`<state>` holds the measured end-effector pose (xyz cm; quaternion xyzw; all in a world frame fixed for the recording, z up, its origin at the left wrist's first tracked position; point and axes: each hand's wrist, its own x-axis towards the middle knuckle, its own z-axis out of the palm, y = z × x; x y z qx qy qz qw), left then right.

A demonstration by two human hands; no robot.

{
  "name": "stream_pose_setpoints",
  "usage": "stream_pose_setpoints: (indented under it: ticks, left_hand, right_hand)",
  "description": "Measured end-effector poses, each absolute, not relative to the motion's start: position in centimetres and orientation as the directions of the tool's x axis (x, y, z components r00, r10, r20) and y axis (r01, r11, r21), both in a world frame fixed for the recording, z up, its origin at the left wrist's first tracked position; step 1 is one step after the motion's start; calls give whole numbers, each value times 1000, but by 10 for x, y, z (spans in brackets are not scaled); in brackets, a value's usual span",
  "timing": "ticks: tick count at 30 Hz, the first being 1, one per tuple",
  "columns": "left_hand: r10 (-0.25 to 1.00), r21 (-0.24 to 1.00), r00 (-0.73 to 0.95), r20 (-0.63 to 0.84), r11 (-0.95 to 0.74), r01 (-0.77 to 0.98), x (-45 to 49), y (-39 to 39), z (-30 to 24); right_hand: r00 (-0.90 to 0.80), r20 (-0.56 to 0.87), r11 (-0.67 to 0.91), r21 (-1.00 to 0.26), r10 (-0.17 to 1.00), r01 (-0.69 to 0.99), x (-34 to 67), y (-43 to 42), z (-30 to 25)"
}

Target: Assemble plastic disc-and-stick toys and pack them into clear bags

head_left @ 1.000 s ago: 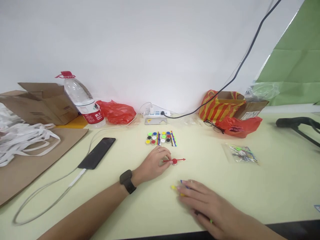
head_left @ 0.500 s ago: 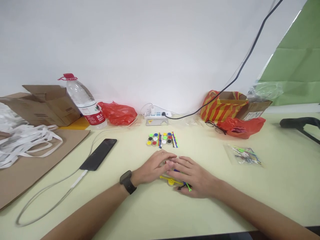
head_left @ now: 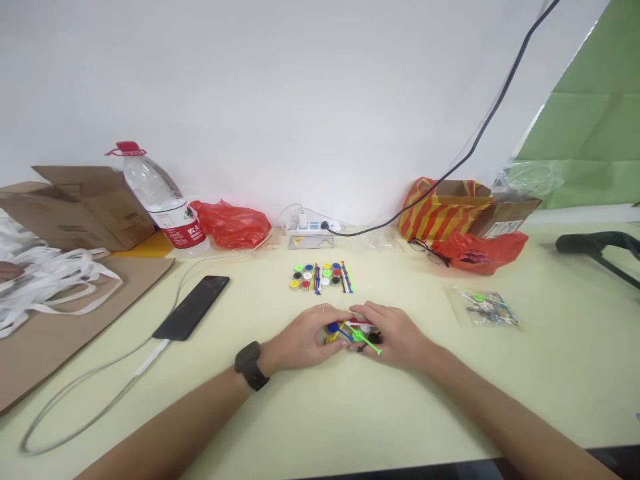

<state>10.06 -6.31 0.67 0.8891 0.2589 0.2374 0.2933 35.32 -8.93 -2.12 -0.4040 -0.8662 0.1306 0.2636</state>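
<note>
My left hand and my right hand meet at the middle of the pale yellow table, fingers curled round a small heap of coloured toy tops: red, blue, green, yellow and black discs with thin stems. Both hands touch the heap from opposite sides. A green stem sticks out toward me between them. My left wrist wears a black watch. Farther back lies a neat cluster of coloured discs and sticks.
A black phone on a white cable lies at the left, beside brown cardboard with white straps. A water bottle, red bags, a power strip, a striped bag, glasses and a clear packet sit around.
My right hand came forward from the near edge to meet my left hand. The loose tops were swept together into one heap between both hands.
</note>
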Motion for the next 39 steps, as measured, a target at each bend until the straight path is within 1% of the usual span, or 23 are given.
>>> stream_pose_setpoints:
  ticks: [3,7,10,13,19,26,33,39]
  left_hand:
    - [600,666,763,240,-674,320,95,-61,9]
    - [591,677,779,211,-663,320,86,-57,14]
    - [610,687,765,205,-647,332,83,-55,15]
    - [630,706,747,214,-627,327,84,-53,13]
    - [663,646,703,257,-659,384,92,-60,4]
    - [654,569,694,302,-708,419,107,-65,-2]
    - [672,579,674,306,-693,428,110,-64,-1]
    - [670,594,677,304,-689,415,109,-64,-1]
  right_hand:
    - [-538,277,584,-584,796,563,365,-90,-13]
    - [-504,167,444,-743,847,500,378,-90,-6]
    - [-502,109,367,-814,858,450,381,-89,-3]
    - [-508,74,324,-846,858,423,380,-88,-1]
    - [-489,61,298,-855,870,424,377,-86,-3]
    - [-481,136,393,-781,866,486,371,-90,-2]
    - [-518,223,504,-703,826,502,371,-97,4]
    - [-521,228,520,-671,823,528,372,-98,3]
